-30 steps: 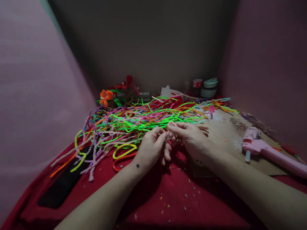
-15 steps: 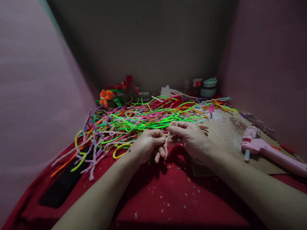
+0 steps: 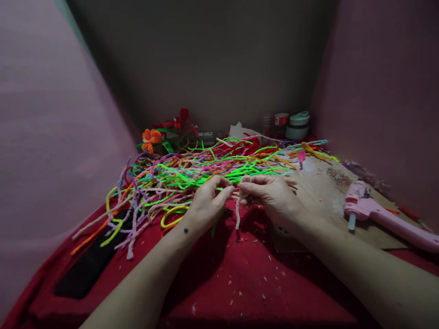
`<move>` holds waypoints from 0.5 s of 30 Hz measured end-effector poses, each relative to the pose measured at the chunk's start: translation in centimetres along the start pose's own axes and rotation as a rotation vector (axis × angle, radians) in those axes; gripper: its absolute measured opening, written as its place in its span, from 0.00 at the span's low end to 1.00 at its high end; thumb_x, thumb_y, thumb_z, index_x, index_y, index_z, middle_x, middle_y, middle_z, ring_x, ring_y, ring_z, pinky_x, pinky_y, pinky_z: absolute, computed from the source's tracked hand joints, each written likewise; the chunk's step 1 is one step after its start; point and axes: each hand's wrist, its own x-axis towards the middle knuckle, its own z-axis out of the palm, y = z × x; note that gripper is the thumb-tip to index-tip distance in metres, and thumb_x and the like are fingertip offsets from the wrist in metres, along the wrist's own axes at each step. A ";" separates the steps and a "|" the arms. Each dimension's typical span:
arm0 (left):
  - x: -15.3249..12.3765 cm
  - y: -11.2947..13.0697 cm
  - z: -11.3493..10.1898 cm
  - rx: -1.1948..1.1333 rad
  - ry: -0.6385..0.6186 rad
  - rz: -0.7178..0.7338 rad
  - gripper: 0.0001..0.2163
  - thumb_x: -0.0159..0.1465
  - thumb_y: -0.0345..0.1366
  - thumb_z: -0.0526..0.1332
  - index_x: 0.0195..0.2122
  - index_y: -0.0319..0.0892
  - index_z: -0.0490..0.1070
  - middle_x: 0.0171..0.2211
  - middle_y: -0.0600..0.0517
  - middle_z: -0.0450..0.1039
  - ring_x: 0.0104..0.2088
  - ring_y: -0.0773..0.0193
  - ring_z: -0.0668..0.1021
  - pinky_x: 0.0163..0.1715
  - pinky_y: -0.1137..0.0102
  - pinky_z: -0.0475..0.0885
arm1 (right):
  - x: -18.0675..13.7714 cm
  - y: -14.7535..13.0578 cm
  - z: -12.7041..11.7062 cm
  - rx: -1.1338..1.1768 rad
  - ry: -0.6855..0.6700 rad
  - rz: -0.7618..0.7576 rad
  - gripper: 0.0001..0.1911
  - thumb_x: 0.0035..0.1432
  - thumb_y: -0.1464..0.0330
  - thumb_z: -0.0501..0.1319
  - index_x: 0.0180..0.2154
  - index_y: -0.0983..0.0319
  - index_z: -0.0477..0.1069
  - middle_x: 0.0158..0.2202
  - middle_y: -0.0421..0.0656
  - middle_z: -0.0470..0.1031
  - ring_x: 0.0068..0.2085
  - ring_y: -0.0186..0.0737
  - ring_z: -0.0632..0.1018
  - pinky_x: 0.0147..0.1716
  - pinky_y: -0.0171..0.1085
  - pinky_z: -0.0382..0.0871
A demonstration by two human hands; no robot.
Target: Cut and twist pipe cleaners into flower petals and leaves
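A pale pink pipe cleaner (image 3: 237, 212) hangs down between my two hands over the red cloth (image 3: 240, 283). My right hand (image 3: 272, 196) pinches its looped top end with thumb and fingers. My left hand (image 3: 207, 203) is just to the left, its fingertips pinched together near the same strand at the top. Behind both hands lies a big tangle of pipe cleaners (image 3: 192, 176) in green, pink, purple, orange and red.
A pink glue gun (image 3: 373, 212) lies on a cardboard sheet (image 3: 325, 192) at the right. Pipe-cleaner flowers (image 3: 161, 135) and small jars (image 3: 291, 125) stand at the back wall. A black flat object (image 3: 89, 262) lies front left. Pink walls close in on both sides.
My left hand has let its grip slide up from lower on the strand to the top, so the pale strand now hangs free below. The right hand has stayed in place.
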 end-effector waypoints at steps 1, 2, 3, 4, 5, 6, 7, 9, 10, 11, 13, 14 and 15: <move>-0.1 0.1 0.1 -0.047 -0.059 -0.004 0.05 0.55 0.36 0.58 0.30 0.40 0.68 0.23 0.56 0.69 0.17 0.74 0.66 0.16 0.79 0.60 | 0.0 0.0 0.0 -0.008 0.006 0.007 0.09 0.44 0.65 0.65 0.23 0.65 0.70 0.20 0.38 0.70 0.20 0.30 0.71 0.23 0.32 0.65; -0.2 0.2 0.2 -0.092 -0.132 -0.030 0.05 0.55 0.36 0.58 0.30 0.39 0.68 0.22 0.56 0.69 0.16 0.75 0.66 0.16 0.79 0.59 | 0.0 0.0 0.1 -0.016 0.011 0.013 0.09 0.44 0.65 0.65 0.23 0.65 0.70 0.19 0.38 0.70 0.20 0.29 0.70 0.22 0.31 0.64; -0.4 0.3 0.3 -0.125 -0.194 -0.064 0.05 0.55 0.35 0.58 0.29 0.39 0.67 0.20 0.57 0.68 0.15 0.75 0.65 0.14 0.79 0.58 | 0.0 0.0 0.1 -0.025 0.013 0.017 0.10 0.44 0.65 0.65 0.23 0.65 0.70 0.19 0.38 0.70 0.20 0.29 0.70 0.21 0.31 0.63; -0.5 0.4 0.4 -0.144 -0.234 -0.098 0.04 0.55 0.34 0.58 0.27 0.39 0.66 0.17 0.58 0.67 0.13 0.75 0.64 0.13 0.79 0.57 | 0.0 0.0 0.2 -0.030 0.013 0.016 0.10 0.44 0.65 0.65 0.23 0.65 0.70 0.18 0.38 0.69 0.19 0.29 0.69 0.21 0.31 0.62; -0.5 0.4 0.5 -0.154 -0.255 -0.128 0.04 0.55 0.34 0.58 0.26 0.39 0.65 0.14 0.59 0.64 0.12 0.75 0.63 0.12 0.80 0.55 | 0.0 0.0 0.2 -0.032 0.008 0.011 0.10 0.44 0.65 0.65 0.23 0.65 0.70 0.18 0.38 0.69 0.19 0.28 0.69 0.20 0.30 0.62; -0.6 0.4 0.6 -0.164 -0.259 -0.149 0.04 0.55 0.34 0.58 0.25 0.39 0.64 0.12 0.59 0.63 0.11 0.75 0.62 0.11 0.80 0.55 | -0.1 0.0 0.2 -0.026 0.005 0.005 0.10 0.44 0.65 0.65 0.24 0.65 0.70 0.19 0.38 0.69 0.19 0.28 0.69 0.20 0.30 0.62; -0.6 0.4 0.6 -0.177 -0.253 -0.160 0.05 0.55 0.34 0.57 0.25 0.40 0.64 0.12 0.59 0.63 0.10 0.75 0.62 0.10 0.80 0.54 | -0.1 0.0 0.3 -0.011 0.008 0.002 0.10 0.44 0.65 0.65 0.25 0.65 0.70 0.20 0.38 0.69 0.20 0.28 0.69 0.20 0.30 0.62; -0.6 0.3 0.7 -0.212 -0.230 -0.159 0.05 0.56 0.35 0.57 0.26 0.40 0.64 0.12 0.58 0.65 0.09 0.74 0.62 0.09 0.79 0.55 | -0.1 0.1 0.3 0.018 0.036 0.011 0.11 0.43 0.64 0.66 0.26 0.65 0.69 0.22 0.38 0.70 0.21 0.28 0.69 0.21 0.31 0.63; -0.6 0.2 0.7 -0.230 -0.211 -0.152 0.06 0.56 0.36 0.57 0.26 0.40 0.63 0.13 0.58 0.66 0.09 0.74 0.63 0.09 0.79 0.55 | -0.1 0.1 0.4 0.021 0.052 0.024 0.12 0.42 0.64 0.67 0.26 0.65 0.69 0.21 0.37 0.69 0.20 0.29 0.69 0.21 0.31 0.63; -0.6 0.2 0.7 -0.243 -0.190 -0.143 0.06 0.56 0.36 0.57 0.26 0.40 0.63 0.13 0.57 0.66 0.09 0.74 0.63 0.09 0.79 0.56 | -0.1 0.2 0.4 0.011 0.065 0.038 0.12 0.42 0.64 0.67 0.25 0.65 0.68 0.20 0.37 0.69 0.20 0.29 0.69 0.21 0.31 0.63; -0.6 0.1 0.8 -0.262 -0.160 -0.122 0.06 0.57 0.36 0.57 0.26 0.40 0.62 0.12 0.57 0.66 0.09 0.73 0.64 0.08 0.79 0.57 | -0.1 0.5 0.4 -0.030 0.071 0.044 0.12 0.43 0.64 0.66 0.21 0.64 0.66 0.17 0.36 0.67 0.18 0.29 0.69 0.20 0.31 0.62; -0.6 0.1 0.9 -0.275 -0.156 -0.108 0.06 0.57 0.36 0.57 0.26 0.40 0.62 0.12 0.57 0.66 0.09 0.72 0.64 0.08 0.79 0.57 | -0.1 0.6 0.4 -0.053 0.068 0.035 0.11 0.44 0.65 0.65 0.21 0.64 0.66 0.16 0.36 0.67 0.18 0.29 0.68 0.19 0.31 0.62; -0.6 0.0 0.9 -0.290 -0.156 -0.092 0.06 0.57 0.36 0.57 0.27 0.40 0.62 0.12 0.57 0.66 0.09 0.72 0.65 0.08 0.79 0.58 | -0.1 0.7 0.4 -0.076 0.068 0.018 0.10 0.44 0.66 0.64 0.21 0.64 0.66 0.16 0.37 0.67 0.18 0.30 0.68 0.19 0.31 0.62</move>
